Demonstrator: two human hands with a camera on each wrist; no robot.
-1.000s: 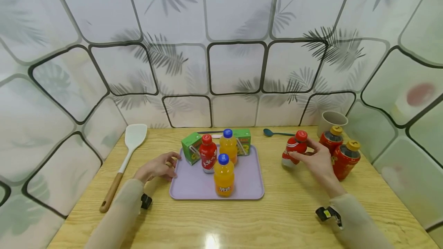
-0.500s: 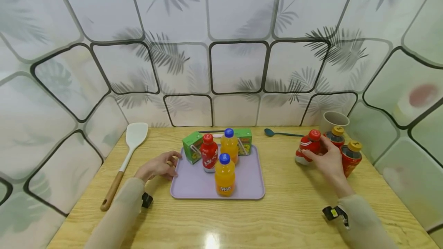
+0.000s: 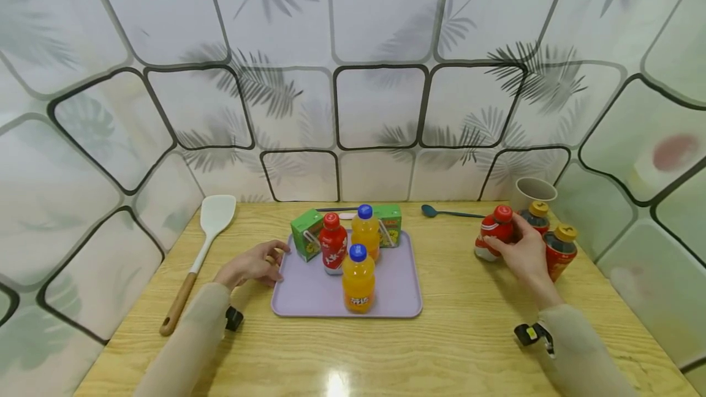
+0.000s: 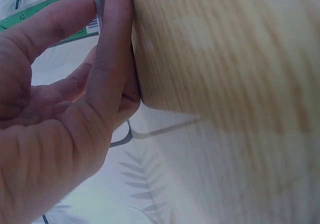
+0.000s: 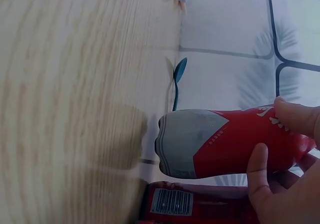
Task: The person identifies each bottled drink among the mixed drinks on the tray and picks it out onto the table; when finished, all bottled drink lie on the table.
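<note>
My right hand (image 3: 525, 255) grips a red-and-white plastic bottle (image 3: 493, 234) around its upper part, thumb on one side and fingers on the other. The bottle leans slightly; its pale base (image 5: 177, 143) shows close to the wood in the right wrist view. At the left edge of a lilac tray (image 3: 309, 305), my left hand (image 3: 255, 265) holds the rim between finger and thumb, as the left wrist view shows. On the tray stand another red bottle (image 3: 333, 247), two orange juice bottles (image 3: 358, 283) with blue caps, and two green drink cartons (image 3: 306, 234).
Two dark drink bottles (image 3: 559, 253) with yellow caps stand right beside my right hand, a beige cup (image 3: 535, 192) behind them. A teal spoon (image 3: 452, 212) lies near the back wall. A white spatula (image 3: 193, 265) with a wooden handle lies at left.
My right hand has carried the red-and-white bottle to the right, up near the yellow-capped bottles, and has moved only slightly in the last half second. The left hand stays at the tray.
</note>
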